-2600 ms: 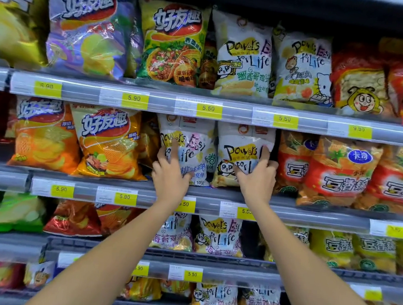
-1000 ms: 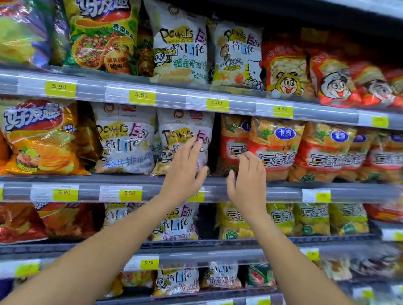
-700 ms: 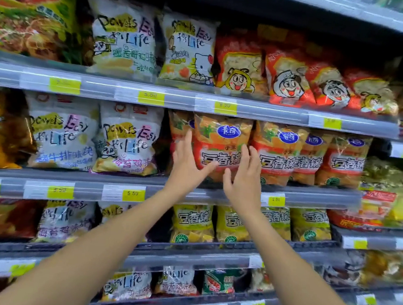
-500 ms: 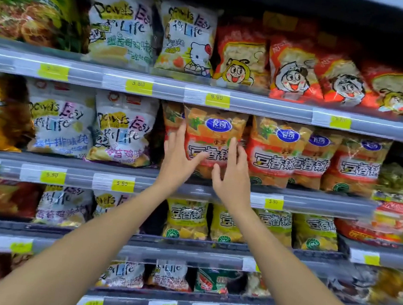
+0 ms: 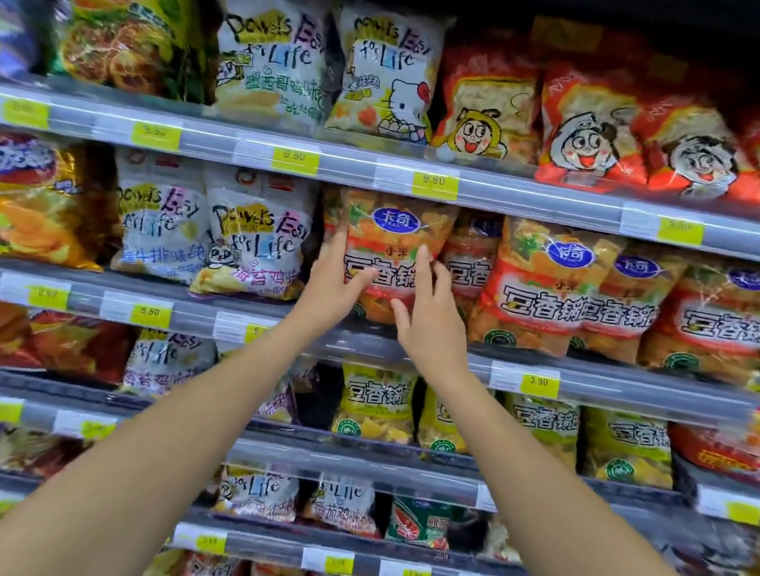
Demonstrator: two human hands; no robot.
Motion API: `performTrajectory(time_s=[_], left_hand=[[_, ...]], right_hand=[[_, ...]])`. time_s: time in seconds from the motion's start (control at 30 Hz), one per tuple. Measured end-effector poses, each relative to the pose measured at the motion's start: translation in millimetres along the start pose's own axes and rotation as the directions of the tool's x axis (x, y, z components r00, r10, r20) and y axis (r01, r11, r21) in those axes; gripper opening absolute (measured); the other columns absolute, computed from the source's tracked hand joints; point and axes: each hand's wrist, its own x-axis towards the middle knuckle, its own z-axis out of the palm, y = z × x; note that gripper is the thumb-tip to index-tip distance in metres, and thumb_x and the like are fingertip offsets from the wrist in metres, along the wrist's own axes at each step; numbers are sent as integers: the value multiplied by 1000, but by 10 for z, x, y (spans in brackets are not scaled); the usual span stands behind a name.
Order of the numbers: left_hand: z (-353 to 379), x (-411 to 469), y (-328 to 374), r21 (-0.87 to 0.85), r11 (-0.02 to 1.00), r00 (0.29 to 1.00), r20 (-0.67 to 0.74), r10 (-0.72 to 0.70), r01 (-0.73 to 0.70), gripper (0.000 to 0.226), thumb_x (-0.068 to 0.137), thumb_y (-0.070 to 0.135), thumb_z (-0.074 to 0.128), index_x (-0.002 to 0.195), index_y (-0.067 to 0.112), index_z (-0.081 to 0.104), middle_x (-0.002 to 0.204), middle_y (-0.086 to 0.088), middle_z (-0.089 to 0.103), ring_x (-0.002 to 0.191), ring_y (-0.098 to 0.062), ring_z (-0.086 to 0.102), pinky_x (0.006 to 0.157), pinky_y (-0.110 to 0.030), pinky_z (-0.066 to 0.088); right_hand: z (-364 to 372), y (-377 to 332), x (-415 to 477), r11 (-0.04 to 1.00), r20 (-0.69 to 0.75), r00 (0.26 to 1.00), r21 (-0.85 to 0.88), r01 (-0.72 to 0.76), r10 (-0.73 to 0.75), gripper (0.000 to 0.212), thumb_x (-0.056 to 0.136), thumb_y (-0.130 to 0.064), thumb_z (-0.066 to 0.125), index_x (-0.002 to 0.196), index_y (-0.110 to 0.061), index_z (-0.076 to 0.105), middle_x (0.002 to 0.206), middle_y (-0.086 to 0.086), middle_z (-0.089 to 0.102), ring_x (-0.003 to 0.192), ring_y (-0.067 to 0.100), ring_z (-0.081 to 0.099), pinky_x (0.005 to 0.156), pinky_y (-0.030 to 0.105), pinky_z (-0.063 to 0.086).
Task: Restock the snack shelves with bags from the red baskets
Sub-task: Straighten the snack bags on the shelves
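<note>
An orange snack bag with a blue oval logo stands upright on the second shelf, leftmost of a row of matching bags. My left hand presses on its left edge with the thumb across the front. My right hand rests on its lower right with fingers spread. Both hands touch the bag; neither lifts it. No red basket is in view.
White "Easy Life" bags stand just left of the orange bag. Above is a shelf of red cartoon-face bags. Yellow bags fill the shelf below. Grey price rails with yellow tags front every shelf.
My view and both hands have shifted right along the second shelf, from the white bags to the orange bag. My hands now lie on that bag.
</note>
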Motion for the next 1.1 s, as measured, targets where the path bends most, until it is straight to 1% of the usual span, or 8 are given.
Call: performTrajectory(time_s=[0.1, 0.2, 0.37, 0.5, 0.7, 0.87, 0.97, 1.1], left_hand=[[-5, -147, 21, 37, 998, 997, -49, 52, -50, 73, 91, 47, 54, 148, 16, 21, 139, -10, 38, 132, -24, 33, 110, -45, 32], [-9, -360, -79, 120, 984, 990, -37, 137, -132, 81, 93, 28, 60, 152, 15, 7, 143, -13, 25, 133, -23, 29, 102, -35, 33], [7, -319, -88, 103, 988, 992, 54, 112, -117, 85, 93, 12, 59, 153, 21, -1, 143, -13, 28, 129, -22, 38, 97, -21, 28], [65, -215, -77, 72, 992, 993, 65, 99, -103, 83, 92, 8, 59, 153, 21, 5, 145, -11, 28, 134, -23, 36, 103, -28, 31], [64, -142, -146, 105, 988, 992, 76, 101, -108, 83, 92, 9, 60, 153, 25, 5, 141, -12, 32, 128, -26, 43, 99, -36, 39], [44, -167, -134, 108, 991, 994, 81, 71, -79, 84, 92, 8, 59, 153, 26, 4, 144, -11, 31, 127, -28, 45, 98, -39, 41], [36, -210, -134, 163, 984, 995, 79, 60, -72, 82, 94, 16, 58, 152, 29, 3, 146, -9, 34, 121, -30, 50, 91, -42, 46], [-26, -229, -164, 193, 976, 986, 153, 68, -97, 83, 94, 26, 58, 152, 33, -1, 147, -4, 41, 125, -24, 49, 95, -39, 47]], right_hand=[[-70, 5, -19, 999, 40, 999, 28, -33, 31, 79, 98, -32, 50, 153, -25, -5, 156, 12, 16, 112, 30, 56, 74, 35, 53], [-98, -19, -45, 994, 82, 995, 84, -69, 62, 84, 97, -36, 51, 151, -32, -14, 158, 15, 10, 112, 30, 58, 79, 34, 50], [-123, -18, 18, 986, 87, 994, 148, -73, 60, 89, 95, -31, 56, 150, -36, -15, 153, 12, 26, 117, 28, 55, 87, 37, 48], [-129, 51, 54, 986, 77, 994, 140, -87, 76, 88, 95, -25, 57, 151, -34, -11, 149, 11, 32, 111, 27, 57, 86, 37, 49], [-85, 62, 48, 995, 56, 996, 66, -79, 75, 86, 96, -28, 56, 151, -32, -9, 142, 11, 37, 96, 27, 60, 73, 33, 48], [-83, 12, 50, 995, 87, 993, 52, -88, 84, 86, 96, -28, 56, 151, -31, -10, 140, 12, 37, 90, 28, 61, 69, 35, 49], [-132, 12, 43, 998, 97, 993, -4, -69, 69, 87, 95, -33, 56, 151, -32, -10, 137, 10, 39, 84, 26, 60, 61, 30, 45], [-249, 48, 47, 997, 153, 985, 6, -81, 79, 87, 93, -38, 56, 151, -35, -10, 139, 9, 40, 86, 25, 61, 62, 30, 44]])
